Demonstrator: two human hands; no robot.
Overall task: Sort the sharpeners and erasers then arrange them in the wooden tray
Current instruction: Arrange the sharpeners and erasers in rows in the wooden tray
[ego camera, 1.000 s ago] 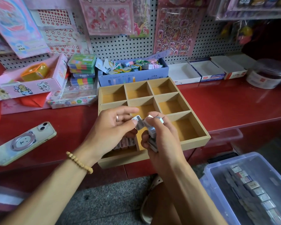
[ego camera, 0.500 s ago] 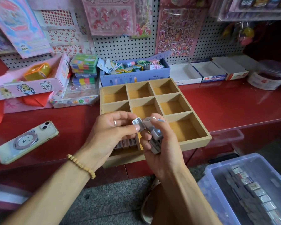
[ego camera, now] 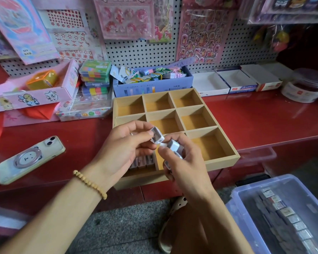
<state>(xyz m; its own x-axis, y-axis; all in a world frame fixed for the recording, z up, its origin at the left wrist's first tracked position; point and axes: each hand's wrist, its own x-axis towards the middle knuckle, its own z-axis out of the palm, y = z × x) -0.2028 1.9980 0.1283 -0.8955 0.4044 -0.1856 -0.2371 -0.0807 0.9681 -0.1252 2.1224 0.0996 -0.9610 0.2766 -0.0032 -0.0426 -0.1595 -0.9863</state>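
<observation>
A: Sharpeners (ego camera: 142, 162) first – where are they rel. to the wooden tray (ego camera: 222, 163)?

B: A row of 3 or so stands in the tray's near-left compartment, partly hidden under your hands. You've got more in hand, just above the tray's near edge.

A: What's my left hand (ego camera: 124, 153) doing?

B: It pinches one white sharpener (ego camera: 156, 136) betw. thumb and fingertips, open side tilted up, over the tray's near-middle. A bead bracelet (ego camera: 89, 184) sits on that wrist.

A: And the right hand (ego camera: 184, 165)?

B: Fingers curled round a small stack of white sharpeners (ego camera: 174, 149); top one nearly touches the piece in your left. Can't tell the exact count, approx. 3.

A: Other compartments?

B: The ones in view show bare yellow floors; the left-middle one is mostly hidden by your left hand.

A: What's around the tray?

B: It lies on the red counter (ego camera: 264, 118), near edge hanging past the counter's front. Behind it, touching or nearly so, a blue box (ego camera: 152, 87) of tags and clips. Behind-right, white cardboard boxes (ego camera: 235, 80), then a clear jar (ego camera: 307, 85) farther right. Left of the tray, well apart, a phone (ego camera: 28, 159) lies face down. Behind-left, a stack of colourful packs (ego camera: 95, 77) and a pink box (ego camera: 31, 92). Below-right of the tray, off the counter, a clear plastic bin (ego camera: 250, 213) holds a row of wrapped erasers (ego camera: 290, 219)
</observation>
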